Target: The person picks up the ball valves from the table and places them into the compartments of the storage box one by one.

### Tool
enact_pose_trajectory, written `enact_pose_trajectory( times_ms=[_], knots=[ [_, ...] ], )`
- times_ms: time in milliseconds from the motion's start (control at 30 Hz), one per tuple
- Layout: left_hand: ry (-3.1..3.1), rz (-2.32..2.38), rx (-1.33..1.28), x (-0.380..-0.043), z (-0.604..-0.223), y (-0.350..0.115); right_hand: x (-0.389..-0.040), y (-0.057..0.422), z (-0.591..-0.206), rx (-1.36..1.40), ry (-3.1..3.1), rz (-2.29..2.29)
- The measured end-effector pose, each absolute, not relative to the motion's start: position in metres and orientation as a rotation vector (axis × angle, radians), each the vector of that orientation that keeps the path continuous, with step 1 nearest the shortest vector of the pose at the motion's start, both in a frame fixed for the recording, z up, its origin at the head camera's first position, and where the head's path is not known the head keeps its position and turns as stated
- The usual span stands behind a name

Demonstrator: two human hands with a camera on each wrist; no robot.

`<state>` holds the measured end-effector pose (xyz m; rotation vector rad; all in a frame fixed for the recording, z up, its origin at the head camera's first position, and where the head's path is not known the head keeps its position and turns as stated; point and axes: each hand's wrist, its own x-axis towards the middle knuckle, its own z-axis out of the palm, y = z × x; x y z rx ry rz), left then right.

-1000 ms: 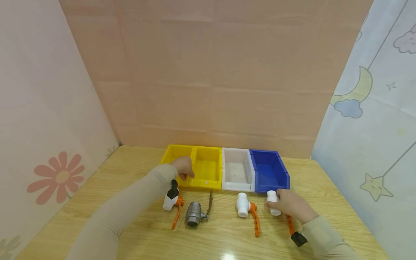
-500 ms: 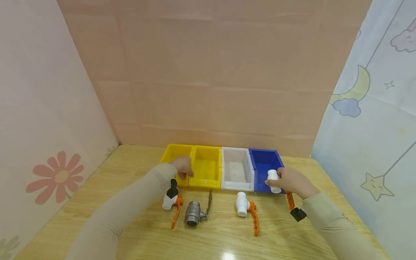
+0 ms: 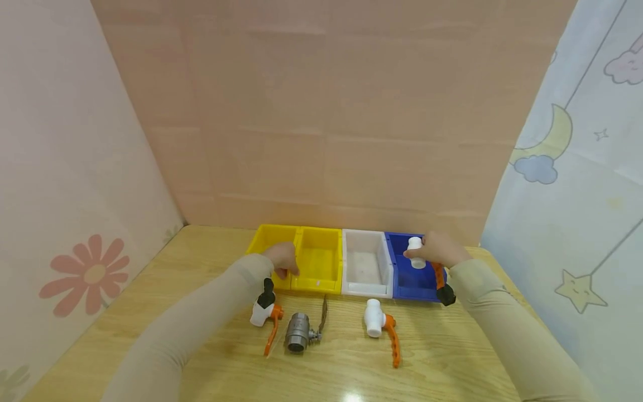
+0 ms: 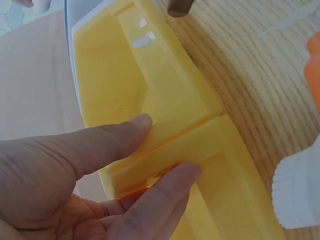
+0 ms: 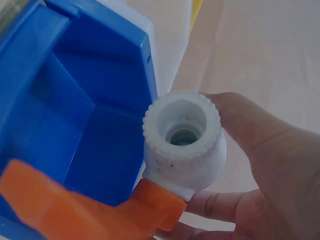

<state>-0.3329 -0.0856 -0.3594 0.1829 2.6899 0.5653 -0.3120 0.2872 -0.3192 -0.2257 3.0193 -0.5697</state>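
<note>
My right hand [image 3: 444, 249] pinches a white plastic ball valve [image 3: 415, 252] by its body, over the blue bin [image 3: 417, 293]. Its orange handle [image 5: 65, 210] points down and toward the bin's front in the head view. In the right wrist view the valve's ribbed round opening [image 5: 182, 122] faces the camera, with the thumb on one side and fingers beneath. My left hand [image 3: 283, 258] grips the adjoining walls of the two yellow bins. The left wrist view has its thumb in the right yellow bin [image 4: 185, 75] and its fingers in the left yellow bin [image 4: 240, 165].
A white bin [image 3: 366, 290] stands between the yellow and blue ones. On the table in front lie a steel ball valve [image 3: 298, 333], another white valve [image 3: 373, 318] with an orange handle, and a third white valve [image 3: 259, 315] near the left forearm. A papered wall rises behind.
My right hand has lifted the white ball valve off the table and carried it forward over the blue bin. The left hand has stayed at the yellow bins.
</note>
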Motion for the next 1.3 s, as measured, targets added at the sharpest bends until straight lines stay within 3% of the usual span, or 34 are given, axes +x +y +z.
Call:
enact_pose_trajectory(
  times_ms=[467, 1300],
  knots=[
    [2.688, 0.577, 0.184, -0.330, -0.357, -0.084, -0.357, 0.282, -0.323, -0.232, 3.022, -0.448],
    [2.671, 0.565, 0.154, -0.331, -0.355, -0.084, -0.374, 0.283, -0.362, -0.125, 3.027, -0.304]
  ],
)
